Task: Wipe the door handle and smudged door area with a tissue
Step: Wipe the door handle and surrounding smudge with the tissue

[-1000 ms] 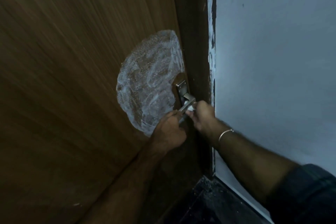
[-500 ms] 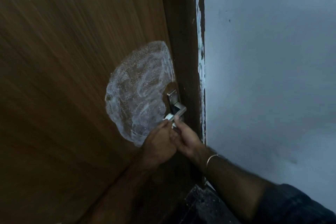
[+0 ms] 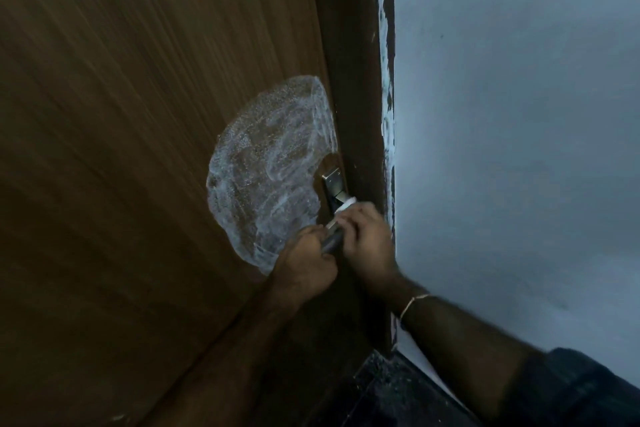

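— Two hands on the door handle (image 3: 334, 218), near the door's (image 3: 138, 149) right edge. Left hand (image 3: 304, 262) curled round the lever's free end; right hand (image 3: 367, 239) pinching the tissue (image 3: 347, 203) against the lever.

— Risks?

— Lever could dip under pressure. Tissue may tear. White smudge (image 3: 266, 180) beside the handle remains; a loaded tissue would likely spread it.

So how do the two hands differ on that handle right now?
The left hand grips the free end of the door handle bare, down beside the white smudge. The right hand sits nearer the backplate, holding a white tissue against the handle. The right wrist wears a thin bracelet; the left wrist shows none. Both hands have their fingers curled at the same handle.
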Demonstrator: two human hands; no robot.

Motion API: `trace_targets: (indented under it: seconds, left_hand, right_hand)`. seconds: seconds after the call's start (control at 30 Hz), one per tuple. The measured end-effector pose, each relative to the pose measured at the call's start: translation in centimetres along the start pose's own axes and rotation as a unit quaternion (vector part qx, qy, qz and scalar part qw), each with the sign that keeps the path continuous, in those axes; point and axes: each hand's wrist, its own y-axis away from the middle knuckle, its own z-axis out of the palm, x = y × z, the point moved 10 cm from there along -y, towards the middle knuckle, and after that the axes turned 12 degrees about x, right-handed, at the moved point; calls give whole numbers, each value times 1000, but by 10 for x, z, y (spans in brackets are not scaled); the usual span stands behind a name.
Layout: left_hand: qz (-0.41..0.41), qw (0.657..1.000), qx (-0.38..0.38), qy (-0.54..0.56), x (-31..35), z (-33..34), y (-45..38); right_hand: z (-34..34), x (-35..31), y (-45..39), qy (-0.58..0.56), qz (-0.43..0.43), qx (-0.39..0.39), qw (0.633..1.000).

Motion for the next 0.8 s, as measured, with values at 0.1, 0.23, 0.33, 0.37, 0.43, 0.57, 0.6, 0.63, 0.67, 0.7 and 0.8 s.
trace_targets:
  seconds: [0.1,0.23,0.33,0.37,0.43,0.57,0.6,0.63,0.67,0.7,0.8]
  left_hand:
    - [-4,1000,-2,-12,1,-2,2]
    - [-1,1000,8,-12,2,-2,0]
    - [-17,1000,-6,-13,-1,0,1]
    - [-16,1000,-8,-14,1,1,1]
    - [-8,1000,0,-19,3,-2,1]
    - [9,999,9,-31,4,-5,5]
    - [10,1000,9,-28,3,-4,5]
    - [9,1000,10,-22,3,-4,5]
    - [4,1000,10,-12,1,-5,4]
    - [-1,1000,10,-3,0,-4,4]
    - [-1,1000,9,2,1,-2,4]
  right_hand:
    - [-4,3,-23,82,-17,11,996]
    - [28,-22,-2,132,-174,-156,963]
    - [23,-16,-33,199,-133,-140,961]
    - [29,-24,-34,217,-146,-165,951]
    - [43,-37,-29,244,-178,-228,926]
    - [32,-31,-53,216,-102,-174,955]
    - [33,-28,-51,209,-95,-175,958]
    - [33,-26,-47,199,-88,-181,959]
    - [33,-23,-43,186,-72,-188,962]
    - [30,-16,-41,171,-46,-187,966]
    - [13,2,-39,117,40,-120,985]
